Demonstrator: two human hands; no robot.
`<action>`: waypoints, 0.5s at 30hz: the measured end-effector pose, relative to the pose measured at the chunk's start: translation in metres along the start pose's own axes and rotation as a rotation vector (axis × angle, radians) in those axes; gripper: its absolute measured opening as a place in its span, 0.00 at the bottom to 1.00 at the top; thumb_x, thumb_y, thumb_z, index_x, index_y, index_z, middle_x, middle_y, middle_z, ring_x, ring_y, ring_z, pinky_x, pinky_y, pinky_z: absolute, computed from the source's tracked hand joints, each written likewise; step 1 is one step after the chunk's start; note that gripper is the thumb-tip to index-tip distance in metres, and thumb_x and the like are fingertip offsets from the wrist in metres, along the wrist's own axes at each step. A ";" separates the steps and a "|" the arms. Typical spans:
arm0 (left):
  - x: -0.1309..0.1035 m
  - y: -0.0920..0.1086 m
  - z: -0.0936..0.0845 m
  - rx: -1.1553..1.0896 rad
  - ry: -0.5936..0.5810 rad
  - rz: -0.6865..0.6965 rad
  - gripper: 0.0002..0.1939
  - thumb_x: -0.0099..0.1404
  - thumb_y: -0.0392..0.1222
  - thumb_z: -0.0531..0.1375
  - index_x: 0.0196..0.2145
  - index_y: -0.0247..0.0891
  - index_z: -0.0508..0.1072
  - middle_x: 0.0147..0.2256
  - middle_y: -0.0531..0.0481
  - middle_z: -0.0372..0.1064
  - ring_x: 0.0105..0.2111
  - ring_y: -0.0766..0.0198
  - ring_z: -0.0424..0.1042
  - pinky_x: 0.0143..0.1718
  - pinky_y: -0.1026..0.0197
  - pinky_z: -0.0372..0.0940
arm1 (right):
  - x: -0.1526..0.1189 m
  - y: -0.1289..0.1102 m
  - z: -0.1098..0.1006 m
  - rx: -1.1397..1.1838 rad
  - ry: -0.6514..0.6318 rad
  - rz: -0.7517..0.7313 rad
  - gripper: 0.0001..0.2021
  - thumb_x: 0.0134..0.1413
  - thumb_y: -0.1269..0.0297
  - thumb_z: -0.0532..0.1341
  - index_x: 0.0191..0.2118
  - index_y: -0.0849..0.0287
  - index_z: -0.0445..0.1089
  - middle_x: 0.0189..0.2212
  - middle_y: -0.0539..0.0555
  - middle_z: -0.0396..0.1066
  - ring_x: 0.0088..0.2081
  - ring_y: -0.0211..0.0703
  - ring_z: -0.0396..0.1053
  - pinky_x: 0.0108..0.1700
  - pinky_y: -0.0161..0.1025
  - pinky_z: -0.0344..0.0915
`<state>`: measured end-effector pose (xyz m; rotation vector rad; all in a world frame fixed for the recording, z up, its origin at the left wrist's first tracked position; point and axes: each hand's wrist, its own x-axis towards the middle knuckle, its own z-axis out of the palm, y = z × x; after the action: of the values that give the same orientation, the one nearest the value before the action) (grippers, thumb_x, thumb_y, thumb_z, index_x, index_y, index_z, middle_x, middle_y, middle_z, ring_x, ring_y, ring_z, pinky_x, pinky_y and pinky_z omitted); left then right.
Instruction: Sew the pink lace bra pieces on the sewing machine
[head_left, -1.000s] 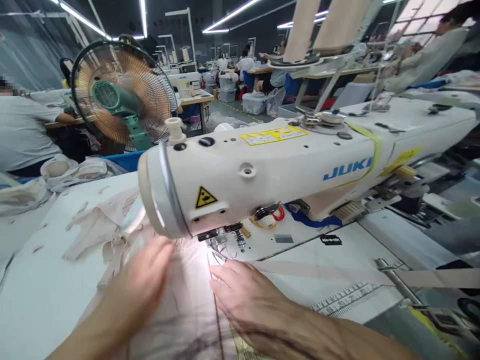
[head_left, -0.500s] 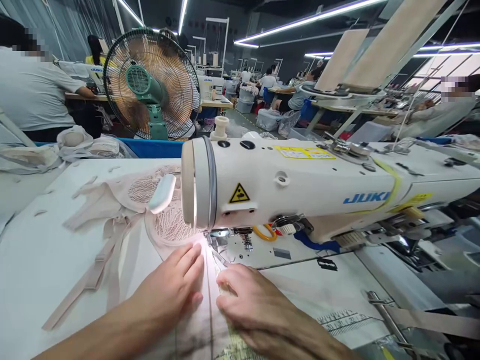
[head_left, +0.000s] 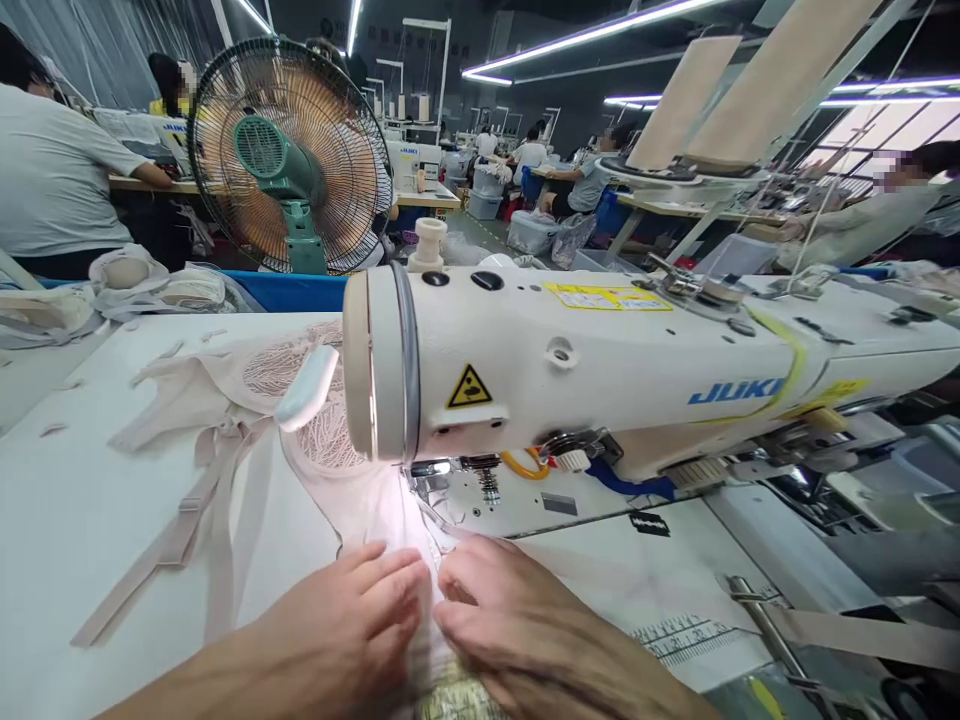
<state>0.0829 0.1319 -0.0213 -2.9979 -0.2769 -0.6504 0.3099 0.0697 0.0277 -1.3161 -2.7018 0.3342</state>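
A pale pink bra [head_left: 360, 510] with lace-like patterned cups lies on the table, partly under the head of a white sewing machine [head_left: 510, 360]. Just in front of the lit presser foot [head_left: 429, 475], my left hand [head_left: 360, 610] is at the fabric edge, fingers bent over the cloth and thumb below. Close beside it, my right hand [head_left: 502, 600] is curled with thumb and fingers pinched together. A narrow pale strip, apparently elastic tape [head_left: 442, 522], runs from the foot to these fingers. The fingertips' exact grip is partly hidden. Bra straps [head_left: 180, 530] trail to the left.
A razor blade [head_left: 649, 524] and a printed ruler [head_left: 694, 638] lie right of my hands. A metal guide bar [head_left: 765, 630] carries pale tape. Behind the machine stand a green fan [head_left: 292, 160] and thread cones [head_left: 679, 105]. Several people work at other machines.
My left hand has drawn back from the presser foot and closed in beside my right hand. My right hand stays close to its place. The whole view has shifted slightly.
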 end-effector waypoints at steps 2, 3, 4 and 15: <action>0.000 0.003 0.000 -0.020 0.018 -0.012 0.13 0.70 0.44 0.53 0.44 0.38 0.75 0.49 0.44 0.76 0.51 0.54 0.72 0.61 0.47 0.60 | 0.000 0.003 0.007 -0.033 0.012 0.002 0.06 0.52 0.72 0.60 0.28 0.59 0.63 0.31 0.49 0.63 0.33 0.39 0.57 0.33 0.36 0.51; -0.001 0.002 -0.001 -0.032 0.003 -0.017 0.14 0.70 0.45 0.54 0.46 0.37 0.74 0.50 0.43 0.76 0.52 0.53 0.71 0.61 0.45 0.60 | 0.000 0.005 0.012 -0.048 0.026 0.007 0.06 0.50 0.73 0.61 0.28 0.59 0.62 0.29 0.49 0.61 0.32 0.39 0.56 0.32 0.37 0.50; -0.001 -0.001 -0.003 -0.045 -0.028 -0.018 0.15 0.69 0.45 0.55 0.48 0.36 0.73 0.51 0.42 0.75 0.53 0.51 0.70 0.61 0.44 0.59 | -0.001 0.007 0.018 -0.061 0.041 0.012 0.06 0.48 0.73 0.60 0.28 0.59 0.61 0.28 0.49 0.60 0.31 0.39 0.55 0.31 0.37 0.49; -0.006 -0.039 -0.010 0.003 -0.161 0.053 0.15 0.72 0.37 0.53 0.54 0.37 0.70 0.59 0.42 0.67 0.60 0.52 0.65 0.69 0.42 0.41 | 0.007 0.013 0.033 -0.007 -0.042 0.040 0.10 0.47 0.74 0.55 0.37 0.57 0.65 0.28 0.53 0.63 0.31 0.46 0.59 0.34 0.41 0.55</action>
<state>0.0663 0.1684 -0.0143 -3.0469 -0.2051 -0.4044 0.3093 0.0781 -0.0071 -1.3820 -2.7161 0.3605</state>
